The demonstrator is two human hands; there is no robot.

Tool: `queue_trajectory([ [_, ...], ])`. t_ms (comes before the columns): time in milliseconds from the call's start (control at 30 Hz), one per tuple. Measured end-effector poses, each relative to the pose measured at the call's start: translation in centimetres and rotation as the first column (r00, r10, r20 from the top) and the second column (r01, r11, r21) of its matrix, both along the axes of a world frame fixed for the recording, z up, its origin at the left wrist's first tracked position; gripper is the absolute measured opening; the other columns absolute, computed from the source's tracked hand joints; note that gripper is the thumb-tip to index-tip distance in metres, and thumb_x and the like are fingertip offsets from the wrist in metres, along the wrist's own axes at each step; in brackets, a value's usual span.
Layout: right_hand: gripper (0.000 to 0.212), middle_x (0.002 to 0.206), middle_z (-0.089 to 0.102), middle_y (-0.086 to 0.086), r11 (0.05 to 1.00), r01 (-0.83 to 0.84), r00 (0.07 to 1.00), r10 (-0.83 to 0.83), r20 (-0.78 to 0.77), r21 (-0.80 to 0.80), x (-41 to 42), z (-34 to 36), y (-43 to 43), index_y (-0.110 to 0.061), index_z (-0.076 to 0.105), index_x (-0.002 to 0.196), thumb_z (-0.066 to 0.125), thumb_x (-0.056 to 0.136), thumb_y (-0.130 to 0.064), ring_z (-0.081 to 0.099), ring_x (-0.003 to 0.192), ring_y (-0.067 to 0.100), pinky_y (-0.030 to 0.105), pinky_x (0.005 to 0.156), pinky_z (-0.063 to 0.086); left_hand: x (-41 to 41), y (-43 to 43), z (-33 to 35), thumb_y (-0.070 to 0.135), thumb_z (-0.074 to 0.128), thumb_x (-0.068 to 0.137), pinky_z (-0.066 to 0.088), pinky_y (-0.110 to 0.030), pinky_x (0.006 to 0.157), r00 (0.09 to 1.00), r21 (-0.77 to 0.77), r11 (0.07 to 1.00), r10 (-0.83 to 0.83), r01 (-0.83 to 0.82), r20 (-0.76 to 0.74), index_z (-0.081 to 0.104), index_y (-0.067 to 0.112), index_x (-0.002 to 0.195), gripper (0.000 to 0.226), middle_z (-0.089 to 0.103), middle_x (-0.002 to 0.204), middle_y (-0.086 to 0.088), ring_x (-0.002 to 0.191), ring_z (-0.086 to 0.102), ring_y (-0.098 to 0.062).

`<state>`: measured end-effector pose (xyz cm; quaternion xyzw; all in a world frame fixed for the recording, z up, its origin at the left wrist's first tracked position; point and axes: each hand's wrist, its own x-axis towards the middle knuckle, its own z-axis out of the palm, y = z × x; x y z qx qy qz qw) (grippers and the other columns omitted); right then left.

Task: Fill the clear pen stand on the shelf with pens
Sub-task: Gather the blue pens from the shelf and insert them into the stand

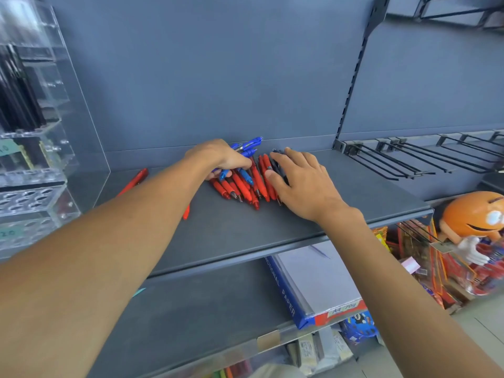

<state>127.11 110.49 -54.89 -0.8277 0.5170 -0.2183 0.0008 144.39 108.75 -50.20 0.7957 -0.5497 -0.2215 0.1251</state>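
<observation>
Head view. Left hand (218,156): grip clenched round several blue pens (249,144), over the red pens (245,186) piled mid-shelf (245,233). Right hand (302,181): grip released, fingers flat on dark pens (278,167). Clear pen stand (30,197): far left, well apart.

Far to the left of the left hand (218,156), the clear pen stand (32,159) is blurred and cut off by the frame edge, and its labels are unreadable. That hand's grip covers the middles of the blue pens (246,147). The right hand (302,181) hides most of the dark pens (278,166) under its fingers.
</observation>
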Motion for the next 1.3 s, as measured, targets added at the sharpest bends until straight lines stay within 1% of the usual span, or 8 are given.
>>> queue_trajectory([
  [233, 0.049, 0.158, 0.03, 0.003, 1.0, -0.003, 1.0, 0.003, 0.019, 0.017, 0.1, -0.7, -0.4, -0.028, 0.04, 0.147, 0.036, 0.102, -0.047, 0.021, 0.146, 0.026, 0.04, 0.117, 0.019, -0.1, 0.4, 0.0, 0.023, 0.056, 0.085, 0.034, -0.015, 0.032, 1.0, 0.01, 1.0, 0.017, -0.017, 0.007, 0.045, 0.012, 0.059, 0.031, 0.044, 0.035, -0.002, 0.018, 0.037, -0.016],
  [333, 0.048, 0.157, 0.032, 0.002, 1.0, -0.009, 0.999, 0.008, 0.037, 0.011, -0.1, -0.8, -0.4, -0.028, 0.042, 0.146, 0.037, 0.102, -0.046, 0.022, 0.145, 0.026, 0.04, 0.117, 0.02, 0.7, 0.3, -0.2, 0.027, 0.056, 0.078, 0.032, -0.018, 0.042, 0.999, -0.024, 0.999, 0.024, -0.023, 0.022, 0.048, 0.013, 0.056, 0.028, 0.039, 0.039, -0.002, 0.028, 0.032, -0.018],
  [467, 0.046, 0.155, 0.035, 0.001, 1.0, -0.019, 0.997, 0.019, 0.07, 0.002, -0.1, -0.8, -0.3, -0.026, 0.044, 0.144, 0.038, 0.102, -0.045, 0.024, 0.143, 0.027, 0.04, 0.115, 0.022, 2.8, 0.5, -0.5, 0.025, 0.055, 0.078, 0.029, -0.021, 0.047, 0.981, -0.119, 0.99, 0.047, -0.07, -0.189, 0.05, 0.012, 0.061, 0.022, 0.04, 0.05, -0.006, 0.038, 0.03, -0.019],
  [600, 0.046, 0.154, 0.036, 0.003, 0.999, -0.046, 0.995, 0.045, 0.093, 0.009, 1.1, -0.6, 0.1, -0.025, 0.045, 0.143, 0.039, 0.102, -0.044, 0.025, 0.143, 0.027, 0.042, 0.116, 0.023, 5.1, 1.3, 0.0, 0.019, 0.048, 0.083, 0.028, -0.014, 0.038, 0.771, -0.182, 0.966, 0.025, -0.182, -0.636, 0.044, 0.017, 0.073, 0.011, 0.055, 0.062, -0.005, 0.032, 0.03, -0.011],
  [733, 0.044, 0.15, 0.042, 0.004, 0.996, -0.092, 0.986, 0.092, 0.14, -0.003, 3.0, 0.1, 0.8, -0.022, 0.049, 0.139, 0.04, 0.101, -0.043, 0.029, 0.141, 0.027, 0.041, 0.116, 0.024, 7.3, 3.7, 0.3, 0.016, 0.046, 0.085, 0.028, -0.017, 0.037, 0.55, -0.209, 0.954, -0.06, -0.213, -0.833, 0.044, 0.02, 0.073, 0.013, 0.049, 0.059, 0.001, 0.038, 0.031, -0.012],
  [900, 0.044, 0.139, 0.052, 0.004, 0.984, -0.176, 0.951, 0.167, 0.26, 0.01, 5.8, 0.9, 2.3, -0.019, 0.055, 0.133, 0.041, 0.1, -0.043, 0.039, 0.133, 0.028, 0.036, 0.113, 0.028, 8.9, 7.4, 0.1, 0.015, 0.046, 0.088, 0.029, -0.019, 0.04, 0.534, -0.221, 0.954, -0.081, -0.203, -0.842, 0.057, 0.013, 0.096, 0.014, 0.051, 0.053, 0.008, 0.039, 0.036, -0.009],
  [1133, 0.038, 0.134, 0.056, 0.003, 0.971, -0.236, 0.913, 0.235, 0.332, -0.038, 9.1, 2.1, 4.6, -0.02, 0.059, 0.128, 0.043, 0.1, -0.041, 0.044, 0.129, 0.027, 0.031, 0.107, 0.028, 10.1, 11.0, -0.6, 0.02, 0.059, 0.079, 0.035, -0.027, 0.057, 0.576, -0.429, 0.864, -0.215, -0.265, -0.789, 0.052, 0.02, 0.067, 0.014, 0.048, 0.058, 0.005, 0.058, 0.041, -0.015],
  [1300, 0.035, 0.136, 0.054, 0.002, 0.971, -0.236, 0.902, 0.234, 0.364, -0.038, 10.0, 2.6, 6.5, -0.021, 0.058, 0.129, 0.044, 0.101, -0.036, 0.04, 0.129, 0.025, 0.028, 0.105, 0.027, 10.4, 12.7, -1.4, 0.007, 0.056, 0.094, 0.058, -0.034, 0.075, 0.542, -0.524, 0.804, -0.317, -0.282, -0.778, 0.053, 0.012, 0.081, 0.015, 0.053, 0.061, 0.0, 0.074, 0.068, -0.019],
])
